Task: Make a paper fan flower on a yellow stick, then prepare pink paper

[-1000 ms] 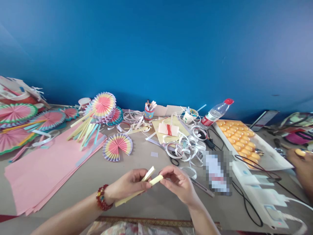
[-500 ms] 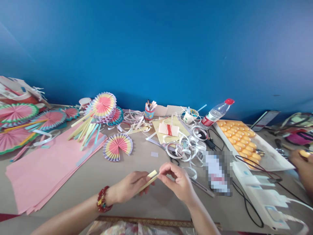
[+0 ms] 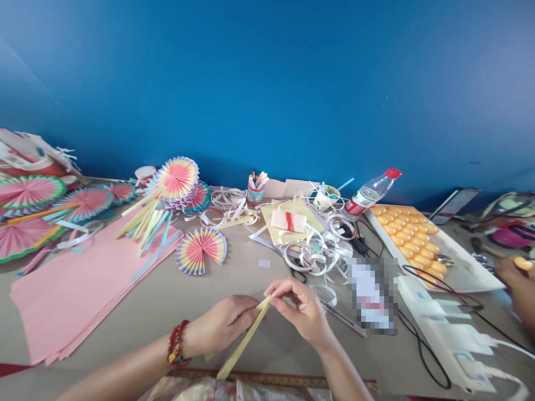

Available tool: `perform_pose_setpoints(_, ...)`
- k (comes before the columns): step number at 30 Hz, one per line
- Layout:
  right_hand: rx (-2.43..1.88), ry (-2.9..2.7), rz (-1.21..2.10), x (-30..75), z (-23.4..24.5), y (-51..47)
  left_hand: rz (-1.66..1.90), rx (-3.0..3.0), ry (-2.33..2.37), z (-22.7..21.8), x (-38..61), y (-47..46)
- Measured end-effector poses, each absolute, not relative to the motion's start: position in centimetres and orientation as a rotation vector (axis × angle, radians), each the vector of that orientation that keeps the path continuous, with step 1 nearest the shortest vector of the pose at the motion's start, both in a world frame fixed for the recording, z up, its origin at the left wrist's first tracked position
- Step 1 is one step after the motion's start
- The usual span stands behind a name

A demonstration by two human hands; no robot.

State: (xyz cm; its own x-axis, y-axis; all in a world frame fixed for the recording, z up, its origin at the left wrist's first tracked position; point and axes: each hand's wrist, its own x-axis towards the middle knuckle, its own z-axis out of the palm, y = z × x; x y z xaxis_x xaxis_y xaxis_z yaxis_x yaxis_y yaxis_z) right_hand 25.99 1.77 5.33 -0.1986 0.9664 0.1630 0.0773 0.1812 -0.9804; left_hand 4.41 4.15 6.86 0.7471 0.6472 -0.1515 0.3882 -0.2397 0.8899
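Pinching yellow strip (image 3: 243, 345): both hands (image 3: 223, 324) (image 3: 301, 312) | cluttered grey tabletop (image 3: 161, 298) | blue wall (image 3: 267, 83) behind

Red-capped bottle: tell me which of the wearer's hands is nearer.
Right. The right hand is in front and to the left of the bottle; the left hand is farther left.

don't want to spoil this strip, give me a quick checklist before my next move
1. Left hand holding the yellow paper strip: ok.
2. Right hand pinching the strip's upper end: ok.
3. Strip's lower end within the near edge of the table: not ok, it overlaps that edge in this view.
4. Pink, yellow and lilac paper fan lying apart from both hands: ok.
5. Utility knife blade retracted: cannot tell, too small to see.
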Motion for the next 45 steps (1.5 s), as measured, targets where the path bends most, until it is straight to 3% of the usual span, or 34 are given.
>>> perform_pose_setpoints(8, -1.033, -1.454, 1.216, 25.7, 4.8, 1.8, 0.361, 2.024, 0.903, 5.9, 4.8, 3.6)
perform_pose_setpoints(26, -1.03, -1.38, 1.148, 25.5, 4.2, 1.6, 0.57, 1.693, 0.861, 5.4, 5.2, 2.2)
perform_pose_setpoints(45, -1.166, -1.407, 1.109, 25.5, 4.0, 1.7, 0.44, 1.201, 0.789, 5.5, 5.3, 2.6)
